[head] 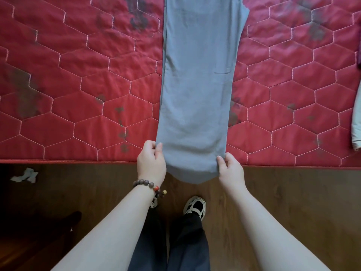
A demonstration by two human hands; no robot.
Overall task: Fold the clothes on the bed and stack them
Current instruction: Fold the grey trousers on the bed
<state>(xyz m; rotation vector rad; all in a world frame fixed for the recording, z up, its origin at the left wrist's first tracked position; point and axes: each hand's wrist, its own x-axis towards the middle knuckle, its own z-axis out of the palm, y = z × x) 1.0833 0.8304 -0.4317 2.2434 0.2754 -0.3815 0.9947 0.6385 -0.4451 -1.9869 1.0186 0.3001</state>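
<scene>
View from above, looking down at a bed edge w/ a red quilted mattress cover [58, 75]. Far left, on the dark wood floor [293, 202], a small crumpled white scrap [25, 175]; what it is can't be made out. Next, the left hand [150, 160], beaded bracelet [150, 186] on its wrist, pinches the near left corner of a long grey-blue garment [197, 85], thumb on top, fingers curled under. The garment lies centre frame, folded lengthwise into a narrow strip; its long axis runs straight away from the person, near end hanging over the mattress edge, far end cut off at the top of frame. Garment type hard to tell. Below it, dark trousers and one black-and-white shoe [195, 206]; the other shoe is mostly hidden by the left arm. The right hand [230, 169] pinches the near right corner the same way. Far right, a pale cloth item [356, 124], cut off by the frame edge.
</scene>
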